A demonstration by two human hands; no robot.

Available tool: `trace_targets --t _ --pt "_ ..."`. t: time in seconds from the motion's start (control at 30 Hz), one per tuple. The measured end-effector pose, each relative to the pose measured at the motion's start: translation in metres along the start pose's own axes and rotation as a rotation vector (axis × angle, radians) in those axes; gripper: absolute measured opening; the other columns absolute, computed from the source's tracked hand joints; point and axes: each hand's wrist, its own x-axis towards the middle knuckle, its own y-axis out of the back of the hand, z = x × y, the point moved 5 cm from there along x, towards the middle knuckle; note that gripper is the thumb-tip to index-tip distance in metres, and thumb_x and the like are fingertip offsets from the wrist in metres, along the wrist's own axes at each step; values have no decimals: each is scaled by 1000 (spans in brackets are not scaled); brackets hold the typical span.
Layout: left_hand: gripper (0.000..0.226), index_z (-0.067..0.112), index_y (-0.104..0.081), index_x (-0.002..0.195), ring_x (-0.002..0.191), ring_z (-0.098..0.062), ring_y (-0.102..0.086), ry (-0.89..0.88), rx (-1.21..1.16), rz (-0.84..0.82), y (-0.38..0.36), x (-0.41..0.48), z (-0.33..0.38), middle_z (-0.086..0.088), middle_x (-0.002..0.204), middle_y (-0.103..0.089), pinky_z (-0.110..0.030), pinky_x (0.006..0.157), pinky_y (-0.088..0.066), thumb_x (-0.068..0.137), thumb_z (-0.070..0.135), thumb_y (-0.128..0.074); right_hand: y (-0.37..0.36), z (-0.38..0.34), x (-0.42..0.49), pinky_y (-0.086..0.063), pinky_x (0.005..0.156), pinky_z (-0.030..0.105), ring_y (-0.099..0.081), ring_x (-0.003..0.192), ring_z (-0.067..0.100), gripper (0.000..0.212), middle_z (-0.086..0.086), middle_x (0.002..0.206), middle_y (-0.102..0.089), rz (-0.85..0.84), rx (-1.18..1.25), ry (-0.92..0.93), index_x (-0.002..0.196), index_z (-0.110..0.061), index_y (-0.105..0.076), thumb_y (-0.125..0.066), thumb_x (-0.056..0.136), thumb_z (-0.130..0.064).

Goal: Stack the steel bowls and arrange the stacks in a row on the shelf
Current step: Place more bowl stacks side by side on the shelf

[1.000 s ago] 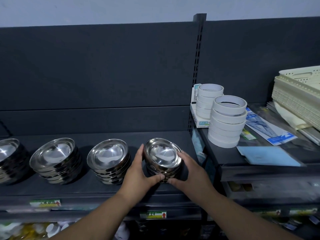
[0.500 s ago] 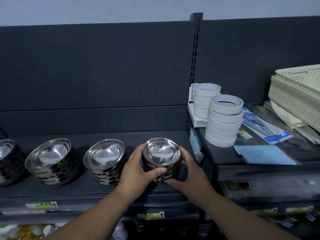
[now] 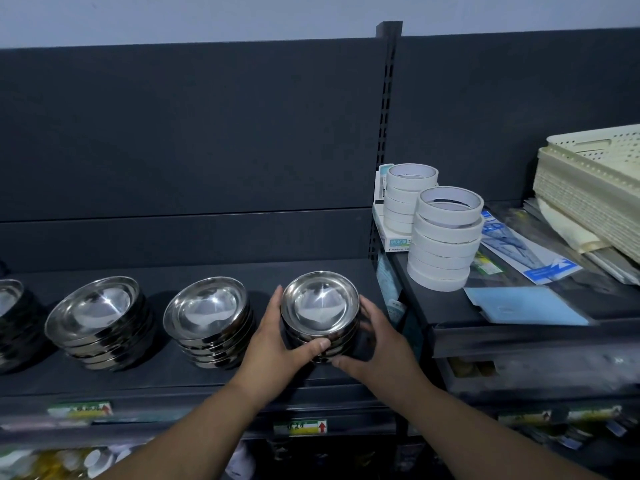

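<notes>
My left hand and right hand cup a short stack of steel bowls from either side. The fingers curl round its walls and both thumbs lie across its near side, so the nested bowls are gripped as one block and cannot slide apart. The stack sits at the right end of a dark, matt metal shelf, just beside the upright that divides the bays. I cannot tell whether its base is touching the shelf. The bowls are round, shallow and mirror-bright, with thin rolled rims, and the top one shows a pale reflection in its hollow. To the left, a second stack stands just beside my left hand. A third stack is further along, and a fourth stack is cut off by the left edge of the view. All three lean slightly, each with its open mouth tipped towards me. Together they form a row along the shelf, and I judge that the stack in my hands is being set as the right-hand end of that row. On the higher shelf to the right stand two columns of white rolls of tape, smooth and ring-shaped. Near them lies a flat blue sheet, and at the far right are cream perforated plastic trays. A small price label with a red arrow is fixed to the near edge of the shelf, below my hands.
</notes>
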Motion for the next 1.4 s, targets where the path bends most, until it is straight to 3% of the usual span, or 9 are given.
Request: trace_targets --t 0.17,0.33,0.47,0.53,0.77,0.9,1.03,1.27,1.4 --pt "112 31 -15 150 127 -3 -42 34 -21 7 1 4 -1 13 139 -46 -18 101 -31 65 34 -86 0 -1 1 -37 96 5 -46 119 -14 91 -31 129 -50 28 -24 -14 132 -51 -32 -87 65 -25" --pt "119 32 -14 151 132 -5 -39 68 -47 -41 8 9 -4 14 140 -44 -28 112 -31 58 39 -89 2 -2 2 -44 105 23 -48 119 -11 87 -29 129 -50 29 -29 -42 133 -44 -37 -87 64 -27" --pt "121 28 -10 151 126 -1 -38 73 -86 -9 4 4 1 15 137 -41 -20 103 -31 60 28 -90 2 -8 0 -36 85 -4 -44 109 -27 81 -47 110 -49 -2 -30 -29 112 -63 -36 -87 64 -23" --pt "120 28 -15 149 124 -3 -41 52 -75 36 1 0 2 13 135 -43 -19 101 -31 57 27 -91 1 -11 -2 -36 82 -4 -45 108 -26 81 -49 108 -50 -9 -31 -18 109 -67 -36 -87 63 -24" --pt "117 30 -17 146 118 -3 -46 51 -49 20 5 4 3 21 122 -48 -13 96 -34 57 26 -92 -2 -9 -5 -39 91 12 -49 115 -8 88 -23 132 -45 -1 -52 -31 130 -54 -33 -86 61 -39" --pt "121 25 -12 151 120 -4 -44 73 -74 33 5 0 4 14 129 -48 -20 101 -33 59 24 -91 0 -10 -3 -40 95 15 -48 116 -5 98 -22 136 -43 -7 -60 -44 142 -40 -31 -88 62 -36" --pt "102 26 -28 143 114 -4 -47 67 -86 77 2 -7 6 18 117 -51 -17 93 -34 61 25 -89 3 -13 0 -32 93 6 -41 116 -15 100 -38 128 -35 -45 -37 -47 139 -49 -23 -88 65 -30" --pt "83 39 -37 130 118 -6 -50 58 -32 21 9 4 2 10 130 -54 -24 100 -38 64 37 -86 -2 -11 4 -38 91 7 -48 120 -7 97 -25 133 -47 -49 -39 -53 136 -52 -29 -88 62 -30" --pt "103 31 -30 143 124 -8 -50 91 -31 -41 12 6 -2 13 132 -55 -30 107 -39 59 48 -86 -2 -10 2 -41 91 12 -50 117 -3 99 -16 140 -43 -42 -47 -59 143 -39 -31 -87 62 -31"
